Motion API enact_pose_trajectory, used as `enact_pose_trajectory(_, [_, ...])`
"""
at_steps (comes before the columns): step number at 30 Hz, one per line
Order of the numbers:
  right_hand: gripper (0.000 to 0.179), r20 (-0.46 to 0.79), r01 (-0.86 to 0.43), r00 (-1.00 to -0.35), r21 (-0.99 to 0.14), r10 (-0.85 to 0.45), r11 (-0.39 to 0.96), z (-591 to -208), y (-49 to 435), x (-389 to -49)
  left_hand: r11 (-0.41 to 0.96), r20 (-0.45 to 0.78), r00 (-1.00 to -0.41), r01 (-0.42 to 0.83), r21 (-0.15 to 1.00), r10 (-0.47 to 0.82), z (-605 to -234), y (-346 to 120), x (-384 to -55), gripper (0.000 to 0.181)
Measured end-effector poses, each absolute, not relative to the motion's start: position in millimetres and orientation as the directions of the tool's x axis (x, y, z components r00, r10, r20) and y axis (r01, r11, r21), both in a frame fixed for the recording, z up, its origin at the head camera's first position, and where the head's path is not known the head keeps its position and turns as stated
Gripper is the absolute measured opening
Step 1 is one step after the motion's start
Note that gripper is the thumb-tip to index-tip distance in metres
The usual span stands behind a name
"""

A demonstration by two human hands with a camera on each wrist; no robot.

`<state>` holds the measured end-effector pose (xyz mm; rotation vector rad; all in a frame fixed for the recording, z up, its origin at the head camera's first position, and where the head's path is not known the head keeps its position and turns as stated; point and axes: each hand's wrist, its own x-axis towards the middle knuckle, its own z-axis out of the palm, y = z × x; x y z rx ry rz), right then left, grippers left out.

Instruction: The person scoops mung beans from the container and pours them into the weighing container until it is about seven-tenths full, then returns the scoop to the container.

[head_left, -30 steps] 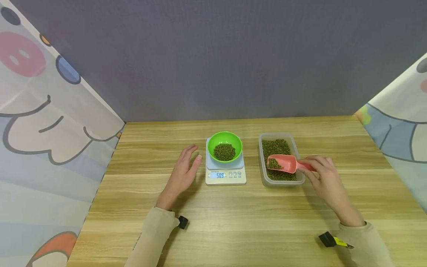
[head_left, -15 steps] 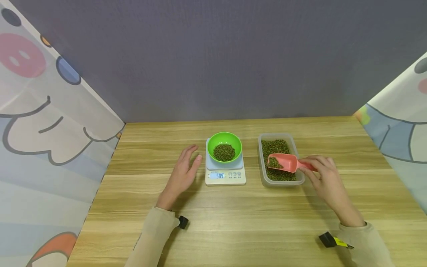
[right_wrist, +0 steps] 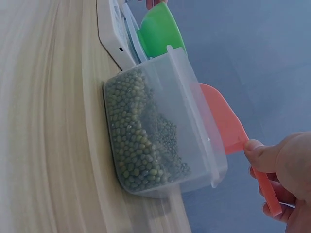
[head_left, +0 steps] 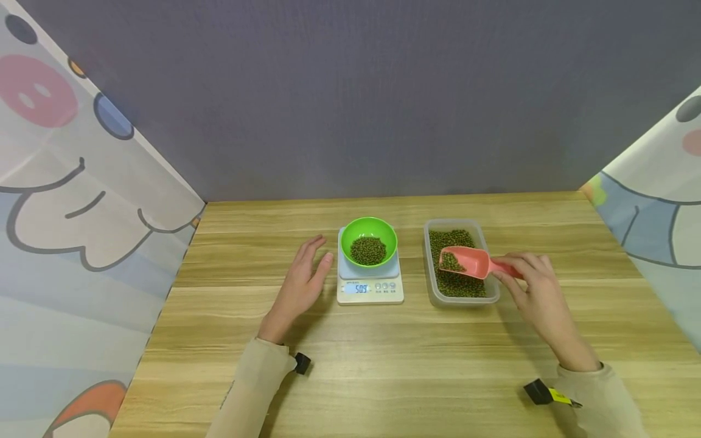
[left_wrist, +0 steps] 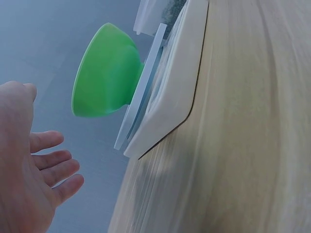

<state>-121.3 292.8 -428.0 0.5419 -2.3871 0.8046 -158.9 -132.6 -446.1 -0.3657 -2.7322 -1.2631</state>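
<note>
My right hand grips the handle of a pink scoop, thumb along it in the right wrist view. A small heap of green mung beans lies toward the scoop's front lip. The scoop is over a clear plastic container partly filled with the same beans. Left of it, a green bowl with beans in its bottom sits on a white kitchen scale whose display reads 50.9. Beside the scale, my left hand has its fingers relaxed and holds nothing; in the left wrist view it is apart from the bowl.
The wooden table runs back to a grey panel. Cartoon-printed sheets hang at the left and right sides. A small black device is fixed at each sleeve.
The scoop has risen slightly at its handle end and tilted a little over the container. The left hand has hardly moved, and the display stays at 50.9.
</note>
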Motion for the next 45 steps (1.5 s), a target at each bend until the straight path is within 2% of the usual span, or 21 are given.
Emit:
enact_pose_trajectory(4, [0.022,0.612,-0.521,-0.767,-0.421,-0.191,0.743,-423,290,-122,0.623,0.213,-0.962,0.275,0.732,0.174,-446,-131,-160,0.059])
enact_pose_trajectory(8, [0.028,0.606,-0.517,-0.772,-0.419,-0.194,0.746,-418,287,-124,0.621,0.215,-0.961,0.277,0.734,0.175,-445,-130,-160,0.059])
enact_pose_trajectory(13, [0.022,0.609,-0.526,-0.766,-0.412,-0.204,0.744,-411,281,-127,0.616,0.223,-0.959,0.284,0.735,0.175,-445,-130,-161,0.059])
enact_pose_trajectory(18, [0.032,0.607,-0.537,-0.764,-0.410,-0.218,0.737,-406,272,-133,0.616,0.236,-0.955,0.295,0.730,0.177,-445,-129,-162,0.057])
enact_pose_trajectory(21, [0.024,0.604,-0.539,-0.765,-0.413,-0.222,0.734,-403,265,-136,0.617,0.234,-0.956,0.293,0.730,0.177,-444,-128,-162,0.058])
enact_pose_trajectory(25, [0.030,0.597,-0.543,-0.769,-0.418,-0.230,0.729,-399,256,-140,0.618,0.225,-0.957,0.289,0.731,0.182,-443,-126,-162,0.059])
enact_pose_trajectory(29, [0.022,0.605,-0.568,-0.757,-0.421,-0.248,0.707,-394,247,-146,0.615,0.221,-0.957,0.289,0.733,0.187,-443,-124,-163,0.060])
enact_pose_trajectory(31, [0.028,0.619,-0.590,-0.741,-0.418,-0.260,0.690,-393,242,-148,0.612,0.217,-0.958,0.286,0.737,0.187,-443,-123,-163,0.061])
enact_pose_trajectory(35, [0.051,0.646,-0.630,-0.709,-0.399,-0.284,0.666,-389,233,-153,0.609,0.217,-0.959,0.284,0.741,0.183,-443,-122,-164,0.061])
enact_pose_trajectory(36, [0.050,0.649,-0.636,-0.704,-0.396,-0.288,0.663,-389,231,-154,0.607,0.220,-0.958,0.285,0.741,0.182,-443,-121,-164,0.061])
enact_pose_trajectory(41, [0.025,0.650,-0.640,-0.700,-0.387,-0.296,0.664,-386,221,-158,0.602,0.235,-0.955,0.295,0.742,0.179,-445,-121,-166,0.060])
enact_pose_trajectory(45, [0.027,0.670,-0.650,-0.679,-0.359,-0.300,0.670,-385,214,-161,0.599,0.238,-0.954,0.299,0.742,0.182,-446,-120,-166,0.059])
